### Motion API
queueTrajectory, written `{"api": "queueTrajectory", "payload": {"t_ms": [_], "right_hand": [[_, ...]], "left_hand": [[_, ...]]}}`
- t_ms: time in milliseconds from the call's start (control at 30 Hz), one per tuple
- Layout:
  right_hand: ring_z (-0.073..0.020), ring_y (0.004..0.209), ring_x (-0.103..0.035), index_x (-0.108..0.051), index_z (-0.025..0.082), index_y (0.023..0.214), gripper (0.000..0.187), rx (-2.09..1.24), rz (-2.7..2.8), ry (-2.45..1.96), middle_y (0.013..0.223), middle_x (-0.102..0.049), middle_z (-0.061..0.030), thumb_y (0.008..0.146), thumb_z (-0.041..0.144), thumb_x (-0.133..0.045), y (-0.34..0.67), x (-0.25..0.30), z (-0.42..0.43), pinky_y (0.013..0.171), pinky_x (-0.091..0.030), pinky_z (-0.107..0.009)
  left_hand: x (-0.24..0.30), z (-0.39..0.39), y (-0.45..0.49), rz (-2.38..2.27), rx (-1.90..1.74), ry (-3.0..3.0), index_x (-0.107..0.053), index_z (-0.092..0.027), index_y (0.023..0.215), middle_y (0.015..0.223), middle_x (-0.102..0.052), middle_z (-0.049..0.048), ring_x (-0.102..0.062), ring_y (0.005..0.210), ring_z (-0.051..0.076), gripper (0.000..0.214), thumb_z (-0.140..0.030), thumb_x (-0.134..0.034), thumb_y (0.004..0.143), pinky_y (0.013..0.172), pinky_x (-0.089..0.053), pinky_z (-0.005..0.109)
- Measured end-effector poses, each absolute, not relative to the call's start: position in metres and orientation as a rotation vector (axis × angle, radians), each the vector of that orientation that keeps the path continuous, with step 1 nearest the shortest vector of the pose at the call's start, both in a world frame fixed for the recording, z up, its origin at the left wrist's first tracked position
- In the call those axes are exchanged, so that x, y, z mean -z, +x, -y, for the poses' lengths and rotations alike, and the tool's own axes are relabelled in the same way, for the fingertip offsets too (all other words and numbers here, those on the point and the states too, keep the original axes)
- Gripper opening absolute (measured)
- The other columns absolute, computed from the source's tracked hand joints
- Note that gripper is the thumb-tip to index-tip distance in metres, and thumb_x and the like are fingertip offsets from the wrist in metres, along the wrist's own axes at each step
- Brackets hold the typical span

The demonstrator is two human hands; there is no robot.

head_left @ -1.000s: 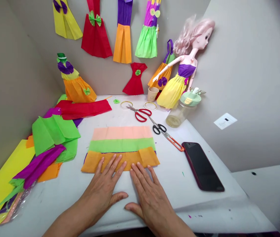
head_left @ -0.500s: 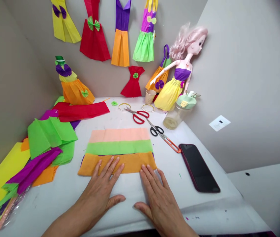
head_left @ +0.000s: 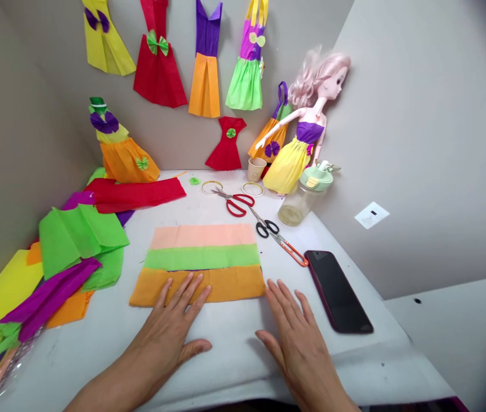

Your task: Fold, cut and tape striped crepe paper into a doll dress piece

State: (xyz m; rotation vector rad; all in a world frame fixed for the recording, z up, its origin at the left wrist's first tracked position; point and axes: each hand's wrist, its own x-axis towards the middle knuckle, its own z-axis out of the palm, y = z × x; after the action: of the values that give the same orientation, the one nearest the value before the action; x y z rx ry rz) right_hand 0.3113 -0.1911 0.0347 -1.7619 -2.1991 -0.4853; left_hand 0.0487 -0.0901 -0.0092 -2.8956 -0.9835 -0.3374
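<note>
Fingers (head_left: 187,289) flat on orange crepe paper (head_left: 234,283), red scissors (head_left: 236,205) beyond, phone (head_left: 337,292) nearby

Matt, finely crinkled crepe paper strips (head_left: 202,269) lie on a smooth white table cover (head_left: 234,360). From them: steel scissors (head_left: 236,205) with red plastic handles at one o'clock, a clear plastic bottle (head_left: 294,212) at two, a glossy glass-faced smartphone (head_left: 338,292) at three.

Beyond your right hand (head_left: 301,343) you have two pairs of scissors (head_left: 235,205), one pair of thread snips (head_left: 288,249), two metal rings (head_left: 253,183) and one phone (head_left: 337,292)
</note>
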Motion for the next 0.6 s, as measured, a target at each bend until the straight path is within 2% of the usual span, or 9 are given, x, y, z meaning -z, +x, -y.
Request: {"api": "queueTrajectory", "payload": {"t_ms": [67,133,233,367,533,600], "right_hand": [[-0.026,0.116,-0.056,-0.052,0.009,0.129,0.041,0.335,2.219,-1.634,0.124,-0.064,-0.014,0.104,0.034,-0.03,0.296,-0.044,0.179,0.099,-0.038,-0.042],[-0.0217,0.091,-0.062,-0.06,0.016,0.109,0.031,0.165,2.188,-1.559,0.1,-0.069,-0.008,0.104,0.029,-0.033,0.278,-0.048,0.165,0.081,-0.044,-0.035],[-0.018,0.067,-0.055,-0.056,0.021,0.08,0.027,0.08,2.123,-1.586,0.075,-0.06,-0.0024,0.101,0.024,-0.04,0.254,-0.043,0.141,0.062,-0.039,-0.03],[-0.0162,0.059,-0.052,-0.049,0.021,0.077,0.019,0.143,2.148,-1.681,0.07,-0.057,-0.0003,0.095,0.014,-0.047,0.239,-0.025,0.114,0.054,-0.031,-0.028],[-0.0176,0.06,-0.054,-0.047,0.021,0.078,0.018,0.186,2.183,-1.727,0.071,-0.057,-0.0007,0.088,0.005,-0.048,0.24,-0.009,0.106,0.056,-0.03,-0.029],[-0.0176,0.061,-0.054,-0.047,0.02,0.08,0.017,0.138,2.196,-1.713,0.073,-0.058,-0.0012,0.086,0.004,-0.048,0.242,-0.009,0.108,0.057,-0.031,-0.029]], "left_hand": [[0.007,0.091,0.049,1.002,0.313,-2.904,-0.02,-0.024,0.155,0.158,-0.031,0.0147,-0.028,0.145,0.029,0.087,-0.068,-0.048,0.086,0.118,-0.012,0.054],[0.002,0.092,0.05,1.022,0.288,-2.922,-0.02,-0.024,0.154,0.158,-0.031,0.015,-0.03,0.145,0.03,0.086,-0.068,-0.049,0.086,0.117,-0.017,0.056],[-0.004,0.091,0.051,1.032,0.226,-2.967,-0.022,-0.024,0.154,0.158,-0.032,0.0157,-0.031,0.144,0.03,0.084,-0.064,-0.052,0.086,0.115,-0.024,0.056],[-0.007,0.089,0.053,1.048,0.233,-2.991,-0.014,-0.022,0.155,0.157,-0.031,0.018,-0.03,0.144,0.033,0.093,-0.064,-0.057,0.084,0.114,-0.026,0.059],[-0.009,0.108,0.059,1.131,0.372,-2.975,0.005,-0.015,0.155,0.158,-0.028,0.0182,-0.024,0.147,0.03,0.101,-0.055,-0.058,0.087,0.116,-0.028,0.049],[-0.008,0.12,0.063,1.117,0.396,-3.017,0.012,-0.014,0.154,0.158,-0.028,0.0188,-0.025,0.146,0.031,0.108,-0.059,-0.058,0.086,0.116,-0.029,0.048]]}}
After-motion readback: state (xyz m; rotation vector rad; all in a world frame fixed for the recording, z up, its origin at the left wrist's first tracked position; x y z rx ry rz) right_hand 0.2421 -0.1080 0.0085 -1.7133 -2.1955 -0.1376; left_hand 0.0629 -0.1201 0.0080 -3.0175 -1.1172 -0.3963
